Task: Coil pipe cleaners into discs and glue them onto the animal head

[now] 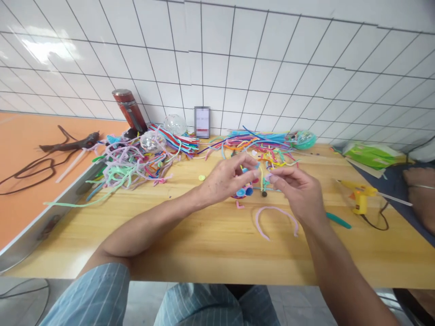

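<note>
My right hand [295, 188] pinches a small lilac pipe cleaner piece [268, 177] between thumb and fingertips. Facing it, my left hand [231, 177] is raised over the table with curved fingers and the thumb apart from them; I make out nothing held there. Under and behind the hands lie blue cup-shaped pieces [249, 191] and a pale yellow strand [262, 176] beside a small dark round piece [264, 194], partly hidden. A curved lilac pipe cleaner [277, 208] lies nearer me, and a short pink bent piece [239, 205] is left of it.
Tangled pipe cleaners [125, 158] heap at the left, near a red-brown flask [129, 108]. Straight pipe cleaners [261, 137] and a phone [202, 122] are along the wall. At right are a yellow glue gun [360, 197], a teal tool [338, 220], a green packet [372, 155] and another person's arm [421, 194].
</note>
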`<state>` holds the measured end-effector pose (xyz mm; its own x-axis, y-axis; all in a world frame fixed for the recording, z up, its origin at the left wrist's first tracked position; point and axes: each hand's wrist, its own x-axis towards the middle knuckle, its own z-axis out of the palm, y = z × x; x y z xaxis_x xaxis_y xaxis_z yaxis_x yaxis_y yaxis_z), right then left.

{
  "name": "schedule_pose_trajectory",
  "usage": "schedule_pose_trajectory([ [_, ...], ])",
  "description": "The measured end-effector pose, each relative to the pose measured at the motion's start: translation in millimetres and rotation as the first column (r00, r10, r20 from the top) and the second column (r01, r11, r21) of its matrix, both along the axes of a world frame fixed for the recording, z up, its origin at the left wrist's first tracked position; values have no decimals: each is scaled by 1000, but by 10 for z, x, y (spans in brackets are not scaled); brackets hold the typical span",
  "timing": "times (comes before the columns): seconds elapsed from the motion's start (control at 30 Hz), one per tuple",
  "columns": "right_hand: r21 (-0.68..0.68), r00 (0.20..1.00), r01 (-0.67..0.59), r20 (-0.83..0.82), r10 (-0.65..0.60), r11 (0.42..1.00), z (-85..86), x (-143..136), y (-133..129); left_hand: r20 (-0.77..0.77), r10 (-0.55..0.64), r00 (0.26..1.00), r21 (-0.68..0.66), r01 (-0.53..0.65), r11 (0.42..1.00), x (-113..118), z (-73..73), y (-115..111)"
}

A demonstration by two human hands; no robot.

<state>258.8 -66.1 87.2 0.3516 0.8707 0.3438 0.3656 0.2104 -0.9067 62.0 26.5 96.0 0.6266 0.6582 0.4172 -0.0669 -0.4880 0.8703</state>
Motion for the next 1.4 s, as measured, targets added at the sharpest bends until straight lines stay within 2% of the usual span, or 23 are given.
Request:
schedule_pose_trajectory([
  [0.1,-5,999,-12,-53,12,1000,-103,81,43,19,149,989,96,-150,984,-36,25,32],
  [0.2,-17,997,-29,-76,27,999,-183,115,82,31,261,965,143,-262,954,-124,-84,69],
  [0.33,-47,997,-55,-63,52,997,-234,102,91,74,409,910,105,-415,904,-321,-459,109],
  [0.47,-49,997,-66,28,68,997,-260,73,79,-13,449,894,-66,-449,891,-491,-861,86],
  [0.57,-71,991,-66,114,74,995,-268,35,81,-76,444,893,-163,-451,878,-544,-1053,21],
  [0.63,-101,989,-81,115,92,992,-271,-5,92,-88,445,891,-155,-453,878,-557,-1124,-26],
  [0.8,-114,978,-124,154,141,986,-298,-128,138,-48,413,909,4,-414,910,-587,-1185,-101],
  [0.93,-103,966,-77,240,100,992,-316,-225,179,-28,358,933,130,-352,927,-624,-1188,-100],
  [1.1,-131,987,-40,151,60,991,-340,-319,215,26,311,950,262,-306,915,-636,-1163,-104],
  [1.27,-131,990,-26,131,44,991,-398,-343,234,62,249,967,346,-255,903,-622,-1143,-140],
  [1.4,-108,981,-1,191,22,994,-457,-355,238,48,219,975,353,-221,909,-619,-1167,-142],
])
